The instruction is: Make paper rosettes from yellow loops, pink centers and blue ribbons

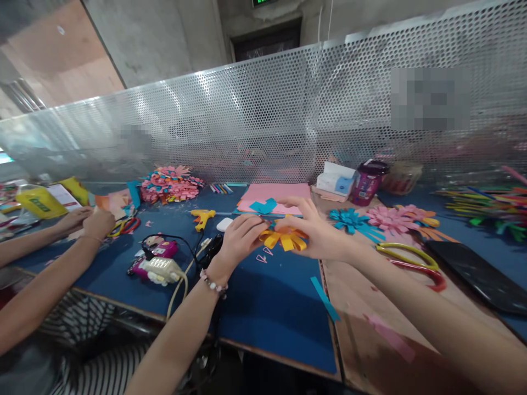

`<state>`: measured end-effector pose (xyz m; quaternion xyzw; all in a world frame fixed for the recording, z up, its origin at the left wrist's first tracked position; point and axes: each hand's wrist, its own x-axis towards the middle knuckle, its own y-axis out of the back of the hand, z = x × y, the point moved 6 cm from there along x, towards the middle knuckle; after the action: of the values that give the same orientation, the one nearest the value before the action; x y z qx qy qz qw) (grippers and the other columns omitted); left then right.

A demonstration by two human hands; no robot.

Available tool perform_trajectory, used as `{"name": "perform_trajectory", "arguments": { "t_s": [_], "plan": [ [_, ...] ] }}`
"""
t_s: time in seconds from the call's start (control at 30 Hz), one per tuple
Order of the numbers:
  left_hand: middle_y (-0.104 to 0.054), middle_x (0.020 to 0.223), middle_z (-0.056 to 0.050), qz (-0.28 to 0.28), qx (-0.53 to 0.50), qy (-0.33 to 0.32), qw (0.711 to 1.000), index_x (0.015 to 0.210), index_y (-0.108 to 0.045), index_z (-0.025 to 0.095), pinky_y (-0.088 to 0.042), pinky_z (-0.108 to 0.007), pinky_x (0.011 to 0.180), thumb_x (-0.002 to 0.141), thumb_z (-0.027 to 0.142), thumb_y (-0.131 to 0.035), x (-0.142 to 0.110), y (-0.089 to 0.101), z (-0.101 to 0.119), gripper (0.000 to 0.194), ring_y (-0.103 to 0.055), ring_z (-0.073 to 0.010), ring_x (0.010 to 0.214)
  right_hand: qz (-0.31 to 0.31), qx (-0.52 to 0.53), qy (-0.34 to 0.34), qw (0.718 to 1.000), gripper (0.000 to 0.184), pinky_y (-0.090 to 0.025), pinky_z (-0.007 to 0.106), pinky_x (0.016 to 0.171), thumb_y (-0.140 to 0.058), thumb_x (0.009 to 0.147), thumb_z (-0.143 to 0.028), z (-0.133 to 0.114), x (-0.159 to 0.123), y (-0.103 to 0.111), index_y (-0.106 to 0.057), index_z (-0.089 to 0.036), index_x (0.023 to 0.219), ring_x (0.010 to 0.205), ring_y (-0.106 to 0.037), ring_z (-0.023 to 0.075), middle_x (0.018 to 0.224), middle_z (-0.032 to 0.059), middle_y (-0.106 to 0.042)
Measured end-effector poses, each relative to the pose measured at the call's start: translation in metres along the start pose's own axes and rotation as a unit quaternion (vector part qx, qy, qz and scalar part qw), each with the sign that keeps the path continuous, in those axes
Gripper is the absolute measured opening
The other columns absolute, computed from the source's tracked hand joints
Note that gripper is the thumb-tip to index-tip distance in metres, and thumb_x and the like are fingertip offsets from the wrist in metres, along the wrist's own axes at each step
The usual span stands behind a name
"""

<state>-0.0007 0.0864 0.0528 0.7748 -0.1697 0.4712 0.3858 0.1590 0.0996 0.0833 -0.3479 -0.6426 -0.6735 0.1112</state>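
Observation:
Between my two hands is a yellow-orange paper flower (284,239) with looped petals. My left hand (244,237), a beaded bracelet at its wrist, is closed on the flower's left side. My right hand (307,227) grips it from the right with bent fingers. Just behind them lies a folded blue paper piece (263,206) on a stack of pink paper (284,192). Two small pink paper bits (262,258) rest on the blue table below the flower. To the left sits a yellow hot glue gun (202,218).
Blue (349,220) and pink paper flowers (391,219), yellow-red scissors (407,257) and a black phone (480,271) lie at right. A power strip with cords (158,266) is left. A co-worker's hands (96,222) work at far left. A perforated metal screen (263,120) stands behind.

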Motion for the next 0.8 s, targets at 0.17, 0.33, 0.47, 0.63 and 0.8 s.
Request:
{"name": "perform_trajectory", "arguments": {
  "t_s": [0.17, 0.33, 0.47, 0.63, 0.8],
  "plan": [
    [-0.067, 0.097, -0.008, -0.006, -0.003, 0.001, 1.000, 0.111, -0.057, 0.018, -0.053, -0.035, 0.084, 0.088, 0.028, -0.057, 0.0009, -0.0002, 0.0008, 0.025, -0.060, -0.0190, 0.094, 0.004, 0.004, 0.000, 1.000, 0.032, -0.034, 0.053, 0.101, -0.063, 0.073, -0.017, -0.0002, -0.0002, 0.0006, -0.056, -0.023, 0.104, 0.125, -0.033, 0.0314, 0.136, 0.0112, -0.031],
    [-0.067, 0.096, -0.008, 0.003, -0.002, -0.001, 1.000, 0.109, -0.058, 0.018, -0.053, -0.035, 0.083, 0.088, 0.031, -0.057, 0.0015, 0.0010, 0.0010, 0.024, -0.061, -0.0190, 0.094, 0.005, 0.011, -0.009, 1.000, 0.034, -0.035, 0.051, 0.101, -0.062, 0.073, -0.016, -0.0014, 0.0003, 0.0017, -0.054, -0.022, 0.105, 0.125, -0.034, 0.0304, 0.135, 0.0118, -0.031],
    [-0.067, 0.095, -0.007, -0.001, 0.000, 0.002, 1.000, 0.108, -0.058, 0.019, -0.053, -0.033, 0.083, 0.087, 0.032, -0.058, 0.0008, -0.0002, 0.0002, 0.025, -0.061, -0.0186, 0.094, 0.002, 0.010, -0.006, 1.000, 0.030, -0.035, 0.052, 0.101, -0.062, 0.073, -0.017, -0.0017, 0.0006, 0.0017, -0.054, -0.023, 0.102, 0.125, -0.033, 0.0302, 0.134, 0.0116, -0.031],
    [-0.067, 0.094, -0.008, 0.005, -0.002, -0.005, 1.000, 0.108, -0.058, 0.017, -0.053, -0.034, 0.082, 0.087, 0.029, -0.058, 0.0011, 0.0005, 0.0011, 0.024, -0.060, -0.0191, 0.093, 0.004, 0.008, -0.010, 1.000, 0.033, -0.036, 0.050, 0.100, -0.062, 0.071, -0.014, -0.0022, 0.0010, 0.0035, -0.054, -0.023, 0.103, 0.123, -0.036, 0.0287, 0.135, 0.0108, -0.032],
    [-0.066, 0.094, -0.008, 0.004, 0.001, -0.007, 1.000, 0.109, -0.057, 0.018, -0.053, -0.034, 0.082, 0.087, 0.029, -0.058, 0.0024, 0.0008, 0.0021, 0.024, -0.060, -0.0188, 0.092, 0.007, 0.002, -0.006, 1.000, 0.030, -0.036, 0.050, 0.100, -0.062, 0.073, -0.015, -0.0022, 0.0006, 0.0035, -0.056, -0.022, 0.102, 0.122, -0.036, 0.0290, 0.134, 0.0110, -0.033]
  ]
}}
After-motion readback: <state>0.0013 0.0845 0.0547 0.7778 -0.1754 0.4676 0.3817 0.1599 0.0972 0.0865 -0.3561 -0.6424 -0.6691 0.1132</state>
